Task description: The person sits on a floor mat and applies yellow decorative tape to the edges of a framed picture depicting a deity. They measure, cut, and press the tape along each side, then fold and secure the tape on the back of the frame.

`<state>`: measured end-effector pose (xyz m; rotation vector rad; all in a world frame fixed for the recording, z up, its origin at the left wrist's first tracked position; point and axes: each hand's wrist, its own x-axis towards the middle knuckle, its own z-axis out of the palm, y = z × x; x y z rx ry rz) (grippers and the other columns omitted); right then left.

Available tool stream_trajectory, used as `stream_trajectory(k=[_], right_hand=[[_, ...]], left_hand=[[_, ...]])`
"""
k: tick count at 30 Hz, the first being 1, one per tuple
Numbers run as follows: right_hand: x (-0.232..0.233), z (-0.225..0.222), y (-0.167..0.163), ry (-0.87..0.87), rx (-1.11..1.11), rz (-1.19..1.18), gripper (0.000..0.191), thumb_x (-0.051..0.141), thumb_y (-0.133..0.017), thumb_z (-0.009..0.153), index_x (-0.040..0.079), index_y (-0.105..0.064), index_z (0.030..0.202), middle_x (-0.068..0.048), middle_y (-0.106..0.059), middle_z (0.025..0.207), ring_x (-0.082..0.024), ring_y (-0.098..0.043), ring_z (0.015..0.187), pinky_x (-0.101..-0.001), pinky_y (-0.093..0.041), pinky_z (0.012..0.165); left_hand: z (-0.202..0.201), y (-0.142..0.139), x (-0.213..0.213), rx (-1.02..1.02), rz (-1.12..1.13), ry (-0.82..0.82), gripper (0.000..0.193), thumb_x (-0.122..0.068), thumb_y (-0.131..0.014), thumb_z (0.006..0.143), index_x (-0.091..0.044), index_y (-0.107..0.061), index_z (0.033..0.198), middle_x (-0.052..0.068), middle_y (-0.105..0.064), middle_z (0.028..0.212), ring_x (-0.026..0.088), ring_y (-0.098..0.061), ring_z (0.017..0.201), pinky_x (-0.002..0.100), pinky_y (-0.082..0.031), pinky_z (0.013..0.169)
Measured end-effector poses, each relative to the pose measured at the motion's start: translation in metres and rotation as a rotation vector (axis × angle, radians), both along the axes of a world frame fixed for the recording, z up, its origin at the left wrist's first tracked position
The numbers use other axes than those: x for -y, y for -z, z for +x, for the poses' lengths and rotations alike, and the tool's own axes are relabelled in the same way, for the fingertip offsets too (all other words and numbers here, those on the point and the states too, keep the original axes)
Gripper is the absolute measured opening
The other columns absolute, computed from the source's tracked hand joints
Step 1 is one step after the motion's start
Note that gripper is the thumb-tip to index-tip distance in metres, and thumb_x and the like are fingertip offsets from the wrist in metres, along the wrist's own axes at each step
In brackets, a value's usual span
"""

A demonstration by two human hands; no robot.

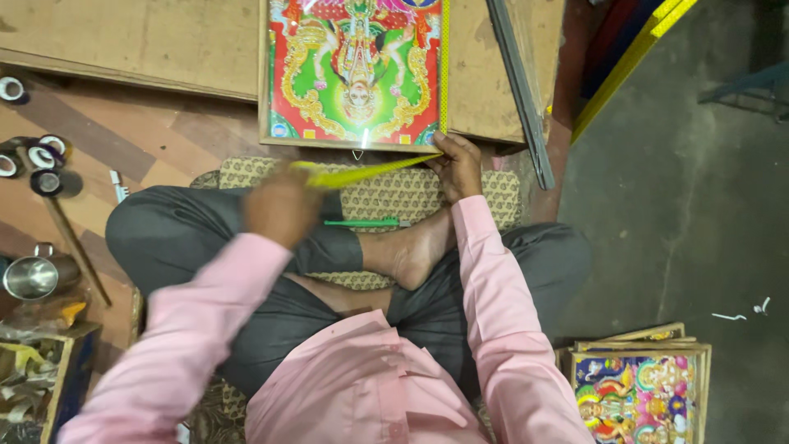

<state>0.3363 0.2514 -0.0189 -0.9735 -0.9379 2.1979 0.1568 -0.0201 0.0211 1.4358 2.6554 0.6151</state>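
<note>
We sit cross-legged on a patterned cushion (493,197) with a framed religious picture in bright red and green with a thin wooden frame (353,74) lying before us on a flat brown board (485,74). A shiny yellow-gold strip of edging tape (366,171) runs up the frame's right side and stretches from its near right corner back toward us. By our judgement, the right edge is covered and the near edge is not yet laid down; the other sides cannot be judged.

Our right hand (457,167) presses the strip at the frame's corner, fingers bent down onto it. Our left hand (281,205), blurred and raised over the knee, grips the strip's free end and holds it taut. A green pen-like tool (366,223) lies on the cushion between them.
</note>
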Motion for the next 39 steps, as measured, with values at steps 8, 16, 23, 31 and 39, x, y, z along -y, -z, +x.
stream_trajectory(k=[8,16,23,31,39], right_hand=[[0.008,-0.008,-0.017,-0.03,0.053,-0.04,0.022,0.017,-0.07,0.095,0.0,-0.07,0.11,-0.01,-0.074,0.101,-0.023,-0.073,0.091,-0.0409,-0.061,0.087],[0.028,0.012,-0.004,0.08,0.259,0.73,0.039,-0.004,-0.069,0.09,-0.001,-0.067,0.129,-0.011,-0.073,0.121,-0.017,-0.071,0.107,-0.0287,-0.058,0.092],[0.025,0.007,0.017,0.067,0.424,0.898,0.025,-0.003,-0.079,0.087,0.0,-0.077,0.111,-0.008,-0.076,0.109,-0.014,-0.069,0.098,-0.0272,-0.056,0.09],[0.021,0.009,0.037,0.092,0.385,0.881,0.013,-0.006,-0.079,0.09,-0.001,-0.075,0.101,-0.004,-0.074,0.102,-0.009,-0.065,0.088,-0.024,-0.054,0.082],[0.027,0.001,0.037,0.173,0.322,0.686,0.015,-0.006,-0.08,0.089,0.0,-0.074,0.101,-0.003,-0.074,0.093,-0.008,-0.064,0.081,-0.0225,-0.053,0.076]], left_hand=[[-0.112,0.016,0.03,0.153,0.149,-0.141,0.046,-0.028,-0.091,0.078,0.007,-0.072,0.102,0.025,-0.072,0.109,0.043,-0.07,0.095,0.047,-0.055,0.087],[-0.128,0.043,0.026,0.524,0.274,-0.173,0.043,-0.008,-0.082,0.075,-0.001,-0.072,0.116,0.018,-0.076,0.102,0.034,-0.074,0.096,0.041,-0.056,0.087],[-0.141,0.05,0.026,0.499,0.363,-0.118,0.03,-0.011,-0.091,0.071,-0.001,-0.078,0.097,0.016,-0.073,0.098,0.033,-0.071,0.092,0.041,-0.055,0.082],[-0.15,0.048,0.02,0.553,0.375,-0.127,0.017,-0.01,-0.087,0.077,-0.002,-0.078,0.089,0.014,-0.073,0.092,0.029,-0.072,0.087,0.038,-0.055,0.078],[-0.15,0.047,0.016,0.514,0.363,-0.137,0.014,-0.01,-0.086,0.078,-0.001,-0.077,0.084,0.014,-0.074,0.086,0.028,-0.072,0.081,0.037,-0.054,0.074]])
